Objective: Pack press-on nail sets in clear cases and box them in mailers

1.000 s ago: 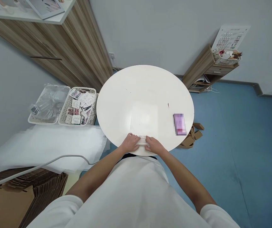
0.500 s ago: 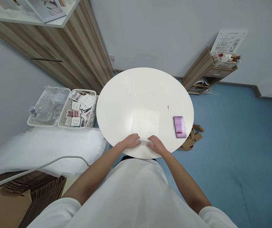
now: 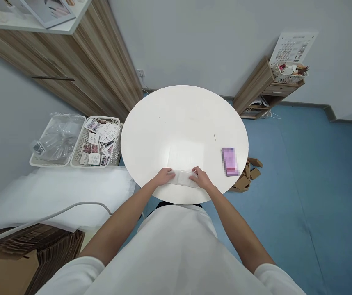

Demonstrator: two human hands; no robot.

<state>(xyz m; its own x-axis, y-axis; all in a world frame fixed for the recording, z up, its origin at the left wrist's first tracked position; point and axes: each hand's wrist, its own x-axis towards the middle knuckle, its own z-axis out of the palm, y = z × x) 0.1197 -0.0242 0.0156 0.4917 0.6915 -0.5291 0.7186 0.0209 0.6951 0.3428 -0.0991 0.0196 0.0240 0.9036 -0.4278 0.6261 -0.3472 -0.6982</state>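
Near the front edge of the round white table (image 3: 182, 110) lies a folded thin white translucent sheet (image 3: 182, 178); its folded part forms a flat band between my hands. My left hand (image 3: 164, 176) grips the band's left end, fingers curled over it. At the right end, my right hand (image 3: 201, 178) pinches the sheet between thumb and fingers. A faint, paler rectangle stretches over the tabletop beyond the band; whether it is sheet or reflected light I cannot tell.
A blurred purple object (image 3: 230, 162) lies on the table's right side. At left are a basket of printed cards (image 3: 118, 141), a tray with clear plastic bags (image 3: 57, 137), stacked white sheets (image 3: 56, 186) and folded cardboard (image 3: 10, 270). Cardboard pieces (image 3: 245, 180) stand beside the table.
My hands have moved apart, the left one further left. The narrow bundle between them now shows as a wider, flatter band. The whole view has shifted slightly.
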